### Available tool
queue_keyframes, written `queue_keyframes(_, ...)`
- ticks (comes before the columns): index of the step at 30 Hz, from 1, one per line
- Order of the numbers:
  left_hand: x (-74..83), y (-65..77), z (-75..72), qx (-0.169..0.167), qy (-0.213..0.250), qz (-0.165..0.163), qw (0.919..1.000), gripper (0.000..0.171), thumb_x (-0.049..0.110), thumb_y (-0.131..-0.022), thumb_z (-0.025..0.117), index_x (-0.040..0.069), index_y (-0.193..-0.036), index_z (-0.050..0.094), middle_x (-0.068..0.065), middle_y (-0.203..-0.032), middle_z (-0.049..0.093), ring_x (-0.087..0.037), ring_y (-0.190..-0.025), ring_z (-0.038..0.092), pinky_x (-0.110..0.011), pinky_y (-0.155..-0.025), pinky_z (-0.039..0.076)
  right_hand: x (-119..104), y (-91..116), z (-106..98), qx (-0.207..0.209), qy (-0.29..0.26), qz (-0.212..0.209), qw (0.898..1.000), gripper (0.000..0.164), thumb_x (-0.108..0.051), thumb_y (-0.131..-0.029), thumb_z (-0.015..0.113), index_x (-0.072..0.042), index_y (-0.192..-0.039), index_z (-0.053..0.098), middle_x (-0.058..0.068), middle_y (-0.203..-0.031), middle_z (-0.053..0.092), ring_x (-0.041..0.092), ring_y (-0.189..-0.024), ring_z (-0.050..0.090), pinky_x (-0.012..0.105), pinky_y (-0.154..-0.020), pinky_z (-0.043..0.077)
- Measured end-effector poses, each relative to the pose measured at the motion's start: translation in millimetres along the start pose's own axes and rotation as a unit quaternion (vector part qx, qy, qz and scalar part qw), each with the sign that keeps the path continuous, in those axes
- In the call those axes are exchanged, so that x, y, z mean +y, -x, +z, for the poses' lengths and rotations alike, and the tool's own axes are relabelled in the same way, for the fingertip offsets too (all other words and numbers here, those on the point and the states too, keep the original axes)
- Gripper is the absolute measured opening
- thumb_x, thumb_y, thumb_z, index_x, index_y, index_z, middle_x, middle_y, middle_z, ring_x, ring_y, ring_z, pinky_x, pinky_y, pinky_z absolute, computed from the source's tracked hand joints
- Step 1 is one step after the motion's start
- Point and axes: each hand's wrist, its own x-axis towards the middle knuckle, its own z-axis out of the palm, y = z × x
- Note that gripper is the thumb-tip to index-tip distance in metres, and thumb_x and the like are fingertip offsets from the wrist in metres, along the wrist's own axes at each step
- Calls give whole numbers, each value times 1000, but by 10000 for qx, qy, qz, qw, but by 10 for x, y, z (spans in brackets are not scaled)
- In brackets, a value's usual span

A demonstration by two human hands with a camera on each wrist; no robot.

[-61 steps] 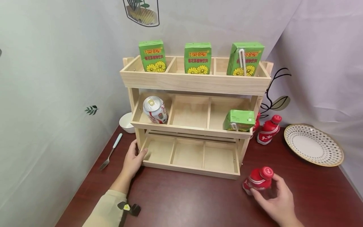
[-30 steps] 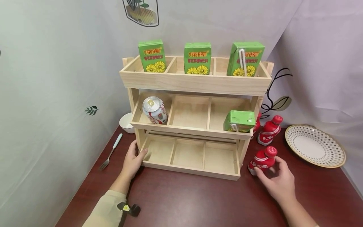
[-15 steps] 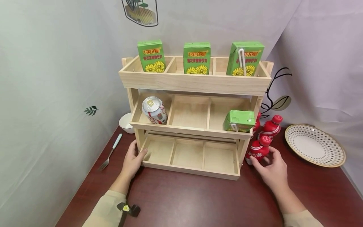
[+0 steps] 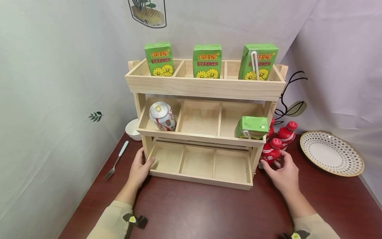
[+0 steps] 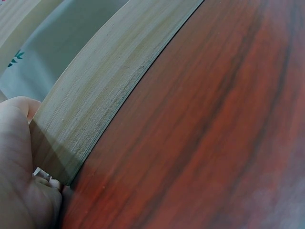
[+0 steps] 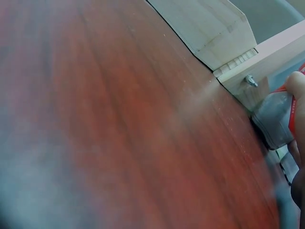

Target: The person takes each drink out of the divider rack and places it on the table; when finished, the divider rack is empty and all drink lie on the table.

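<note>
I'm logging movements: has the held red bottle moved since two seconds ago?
Yes, the bottle moved backward, right of the wooden rack, toward the other red bottles.

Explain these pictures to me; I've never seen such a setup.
There is no machine here: a person works bare-handed. The wide pictures come from a camera worn on the head; the two close ones from wrist cameras. The left hand grips the lower left end of a wooden rack holding green cartons and a can. The right hand holds a red bottle by the rack's right end, with two more bottles behind it. A fork, a white bowl and a dotted plate are also on the dark red table.
</note>
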Motion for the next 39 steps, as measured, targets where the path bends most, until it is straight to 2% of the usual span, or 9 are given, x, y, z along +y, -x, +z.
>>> queue_keyframes(5,-6,-1,-6,14,-25,8,10000,55,0,-92,59,-1,-142,37,-25,-133,49,-36,-120,48,-20,-90,39,12,-58,40,-32,132,224,9997,73,-14,-67,89,0,-127,50,15,-110,64,-12,-88,54,8,-75,44)
queue_keyframes(15,-12,-1,-7,41,-47,-57,10000,55,0,-92,59,0,-142,38,-25,-132,50,-36,-117,49,-20,-88,40,26,-178,126,-56,179,276,9994,67,-12,-70,86,-1,-126,51,15,-111,63,3,-91,60,8,-76,44)
queue_keyframes(17,-9,-4,-8,39,-38,-56,10000,55,0,-92,59,0,-142,38,-25,-131,50,-37,-117,50,-20,-88,40,20,-205,139,-62,193,248,9995,67,-12,-70,86,0,-126,51,15,-111,64,11,-92,63,9,-77,45)
queue_keyframes(22,-7,-7,-5,44,-18,-68,10000,54,-1,-92,59,0,-142,38,-25,-131,50,-35,-117,50,-20,-88,41,28,-256,169,-98,242,301,9992,67,-14,-72,85,-2,-127,51,15,-113,64,19,-96,64,12,-79,46)
queue_keyframes(29,-14,-12,-5,34,6,-49,10000,55,0,-92,59,0,-142,38,-25,-131,51,-36,-115,50,-22,-88,41,53,-303,205,-37,197,286,9994,66,-15,-72,85,-2,-128,51,15,-113,64,1,-92,60,11,-80,45)
queue_keyframes(31,-12,-13,-5,34,23,-66,10000,55,0,-92,59,0,-142,38,-26,-130,51,-36,-114,50,-23,-88,42,62,-315,216,-37,174,291,9994,67,-14,-72,85,-3,-128,51,15,-113,64,5,-94,61,11,-80,46)
queue_keyframes(36,-12,-12,-5,39,55,-92,9999,55,-1,-92,59,0,-142,38,-26,-130,51,-36,-114,50,-24,-88,42,89,-355,258,-43,218,307,9993,66,-14,-73,84,-2,-128,50,14,-114,64,27,-98,64,12,-80,46)
queue_keyframes(39,-13,-10,-3,45,20,-93,9999,55,0,-92,59,0,-142,38,-25,-131,51,-34,-115,50,-25,-90,41,98,-378,281,-35,236,346,9991,65,-13,-74,82,-2,-129,49,15,-115,63,30,-100,64,14,-82,47)
